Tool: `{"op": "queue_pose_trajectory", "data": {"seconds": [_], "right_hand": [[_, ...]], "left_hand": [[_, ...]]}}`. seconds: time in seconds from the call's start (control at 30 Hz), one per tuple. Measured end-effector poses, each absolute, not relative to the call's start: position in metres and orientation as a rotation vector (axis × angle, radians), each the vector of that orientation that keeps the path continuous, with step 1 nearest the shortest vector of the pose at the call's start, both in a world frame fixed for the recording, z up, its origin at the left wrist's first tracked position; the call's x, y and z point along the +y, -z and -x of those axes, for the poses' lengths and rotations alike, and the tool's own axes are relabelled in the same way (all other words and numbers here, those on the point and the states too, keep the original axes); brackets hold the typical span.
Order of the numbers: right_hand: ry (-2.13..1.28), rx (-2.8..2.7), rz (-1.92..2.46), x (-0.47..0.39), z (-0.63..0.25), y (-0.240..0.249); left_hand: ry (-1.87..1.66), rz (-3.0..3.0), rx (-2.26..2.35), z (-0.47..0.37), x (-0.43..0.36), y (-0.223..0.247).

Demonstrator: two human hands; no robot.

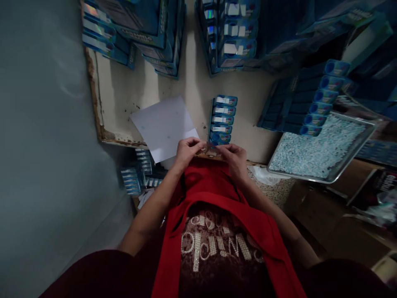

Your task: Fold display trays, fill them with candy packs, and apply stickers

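Both hands meet near the table's front edge, just in front of the red apron. My left hand has thumb and fingers pressed together. My right hand is also closed in a pinch, a short way to the right. Something small and clear seems to lie between the fingertips, too faint to make out. Right beyond the hands, a row of small blue packs stands on the table. A white sheet of paper lies to the left of them, its corner near my left hand.
Stacks of blue boxes line the table's back. At the right, a metal tray of pale blue pieces sits partly beneath a stack of blue packs. More packs are below the table's left edge. Cardboard is at lower right.
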State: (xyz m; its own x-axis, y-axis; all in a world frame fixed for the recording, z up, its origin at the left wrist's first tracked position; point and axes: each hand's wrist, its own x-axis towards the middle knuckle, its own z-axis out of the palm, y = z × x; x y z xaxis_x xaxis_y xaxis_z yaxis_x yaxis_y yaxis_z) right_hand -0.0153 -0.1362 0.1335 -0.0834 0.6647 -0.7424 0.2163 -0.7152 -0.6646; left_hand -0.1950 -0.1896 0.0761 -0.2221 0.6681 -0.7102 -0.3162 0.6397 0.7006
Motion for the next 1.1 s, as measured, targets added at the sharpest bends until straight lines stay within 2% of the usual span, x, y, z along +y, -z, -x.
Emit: {"op": "queue_pose_trajectory", "data": {"seconds": [0.23, 0.4, 0.47, 0.67, 0.8, 0.97, 1.1], "right_hand": [[-1.374, -1.216, 2.012, -0.143, -0.02, -0.093], [-1.362, -1.261, 1.891, -0.132, -0.016, -0.091], [-1.49, -1.228, 1.805, -0.13, -0.013, -0.1], [-2.203, -0.891, 1.516, -0.125, -0.003, -0.11], [-2.318, -0.721, 1.475, -0.122, 0.004, -0.103], [-2.165, -0.827, 1.571, -0.129, 0.003, -0.102], [-1.68, -1.195, 1.764, -0.134, -0.004, -0.098]], "left_hand": [[-0.881, -0.395, 1.747, 0.164, -0.198, -0.056], [-0.914, -0.338, 1.621, 0.176, -0.181, -0.071], [-0.933, -0.343, 1.638, 0.184, -0.179, -0.09], [-0.951, -0.359, 1.634, 0.198, -0.182, -0.125], [-0.949, -0.331, 1.609, 0.198, -0.185, -0.123], [-0.908, -0.372, 1.625, 0.197, -0.192, -0.117], [-0.849, -0.459, 1.751, 0.184, -0.189, -0.102]]}}
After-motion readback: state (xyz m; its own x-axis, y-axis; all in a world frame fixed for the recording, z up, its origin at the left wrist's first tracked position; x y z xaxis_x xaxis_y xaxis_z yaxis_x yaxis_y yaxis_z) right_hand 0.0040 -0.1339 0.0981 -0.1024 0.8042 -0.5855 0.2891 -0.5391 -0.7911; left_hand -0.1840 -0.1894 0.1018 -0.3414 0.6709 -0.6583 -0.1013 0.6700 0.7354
